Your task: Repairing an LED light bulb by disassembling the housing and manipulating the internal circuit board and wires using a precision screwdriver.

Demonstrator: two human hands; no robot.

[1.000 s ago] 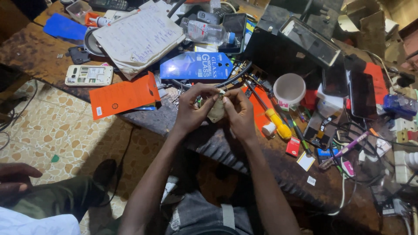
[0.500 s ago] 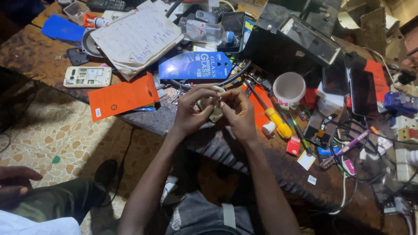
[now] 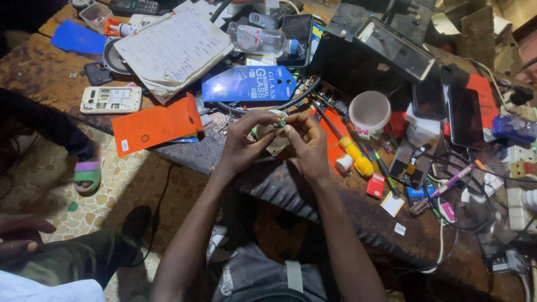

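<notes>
My left hand (image 3: 246, 142) and my right hand (image 3: 306, 145) meet over the front edge of a cluttered wooden workbench (image 3: 347, 207). Both pinch a small pale part with a greenish tip (image 3: 278, 124) between their fingertips. A beige piece (image 3: 275, 146) lies partly hidden under the hands. A yellow-handled screwdriver (image 3: 352, 154) lies just right of my right hand, and an orange card sleeve (image 3: 156, 124) lies to the left.
A blue package (image 3: 249, 84), an open notebook (image 3: 173, 50), a water bottle (image 3: 260, 39), a white cup (image 3: 369, 110), phones (image 3: 111, 99) and tangled cables (image 3: 475, 184) crowd the bench. Another person's hand (image 3: 19, 235) and sandalled foot (image 3: 88, 173) are at the left.
The view has shifted slightly. My hands stay together on the small part, fingers turning it a little. A sandalled foot has come into sight at the left.
</notes>
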